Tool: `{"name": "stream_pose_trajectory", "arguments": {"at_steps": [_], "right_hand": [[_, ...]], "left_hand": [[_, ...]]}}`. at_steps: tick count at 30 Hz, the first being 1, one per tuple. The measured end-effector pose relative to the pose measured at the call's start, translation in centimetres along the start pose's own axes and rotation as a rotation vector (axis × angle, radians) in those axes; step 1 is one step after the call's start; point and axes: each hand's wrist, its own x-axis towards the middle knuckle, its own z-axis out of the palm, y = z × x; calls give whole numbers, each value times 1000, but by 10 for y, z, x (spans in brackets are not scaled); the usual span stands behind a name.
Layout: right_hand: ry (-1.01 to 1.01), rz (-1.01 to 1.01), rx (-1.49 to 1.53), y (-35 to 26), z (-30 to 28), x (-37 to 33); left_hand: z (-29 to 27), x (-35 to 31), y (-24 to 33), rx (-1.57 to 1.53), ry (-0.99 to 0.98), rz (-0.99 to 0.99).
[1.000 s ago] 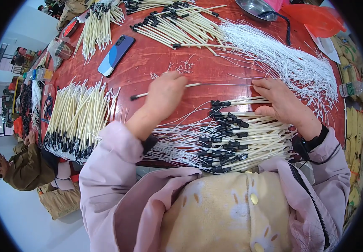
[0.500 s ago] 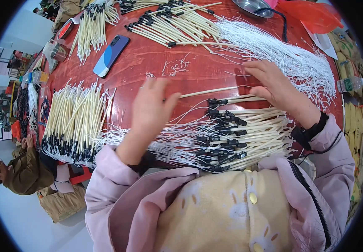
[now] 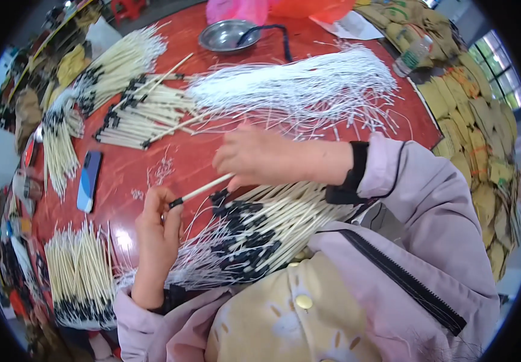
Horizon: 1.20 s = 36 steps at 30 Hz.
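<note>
My left hand [image 3: 159,226], lower left of centre, pinches the black end of a slim cream tube [image 3: 203,189] between thumb and fingers. At its other end, the tube meets the curled fingers and thumb of my right hand [image 3: 257,158], which close on it; the tip there is hidden. Below the right hand lies a pile of similar cream tubes [image 3: 290,226] with black ends. Thin white cords [image 3: 191,262] trail left from those ends. Beyond the right hand, a broad bundle of loose white cords [image 3: 296,90] spreads over the red table [image 3: 124,181].
More cream tubes stand in a packed row [image 3: 79,265] at the left and lie in heaps [image 3: 146,114] at the far left. A phone [image 3: 89,181], white cord scraps [image 3: 162,171] and a metal bowl [image 3: 229,36] rest on the table. Sacks [image 3: 471,133] are piled at the right.
My view has turned to the right. The hands have come closer together, and my left hand now grips the tube's black end. The right hand has moved onto its other end.
</note>
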Motion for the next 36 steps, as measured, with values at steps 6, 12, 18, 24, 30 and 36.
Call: {"name": "stream_pose_trajectory", "arguments": {"at_steps": [6, 12, 18, 24, 30, 36], "right_hand": [[26, -63, -101, -9, -24, -7], [157, -68, -107, -3, -38, -38], [181, 71, -166, 18, -91, -85], [25, 123, -100, -14, -91, -108], [-31, 178, -9, -41, -78, -126], [106, 337, -109, -13, -81, -137]], "left_hand": [[6, -17, 22, -205, 22, -60], [-38, -46, -29, 117, 99, -10], [-134, -103, -95, 214, 487, -202], [-138, -132, -96, 674, 479, -189], [-140, -142, -95, 998, 189, -344], [-29, -7, 30, 288, 41, -24]]}}
